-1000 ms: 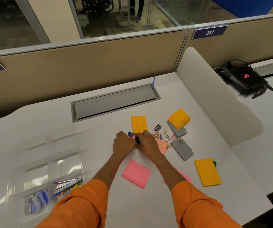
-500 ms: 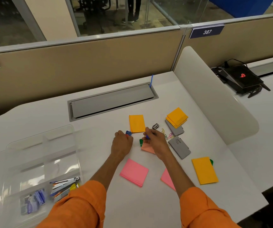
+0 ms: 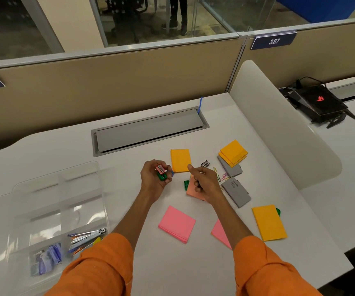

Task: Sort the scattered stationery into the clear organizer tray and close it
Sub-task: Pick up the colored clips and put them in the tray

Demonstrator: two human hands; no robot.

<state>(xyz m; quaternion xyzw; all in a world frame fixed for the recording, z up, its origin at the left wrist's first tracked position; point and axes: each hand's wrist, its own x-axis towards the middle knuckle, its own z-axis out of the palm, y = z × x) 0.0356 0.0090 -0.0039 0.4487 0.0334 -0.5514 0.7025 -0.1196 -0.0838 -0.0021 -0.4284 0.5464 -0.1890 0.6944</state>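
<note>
My left hand (image 3: 154,178) is lifted off the desk and grips small pencil sharpeners (image 3: 161,172), red, green and blue. My right hand (image 3: 204,181) hovers over a salmon note pad (image 3: 192,190) with fingers curled and thumb out; whether it holds anything is unclear. A green sharpener (image 3: 186,184) lies between the hands, and a metal sharpener (image 3: 204,163) sits beyond my right hand. Orange pads (image 3: 180,160) (image 3: 233,153) (image 3: 268,222), pink pads (image 3: 176,226), coloured paper clips (image 3: 221,177) and grey boxes (image 3: 236,192) are scattered around. The clear organizer tray (image 3: 44,201) stands with its lid up at the left, holding staplers (image 3: 86,238) and staple packs (image 3: 48,257).
A grey cable hatch (image 3: 148,131) is set into the desk behind the stationery. A white curved divider (image 3: 279,133) bounds the desk on the right, with a black laptop (image 3: 319,101) on the neighbouring desk. A tan partition (image 3: 108,86) runs along the back.
The hands have separated. My left hand has lifted and turned, now showing the sharpeners in its grip. My right hand has drawn back to the right over the salmon pad.
</note>
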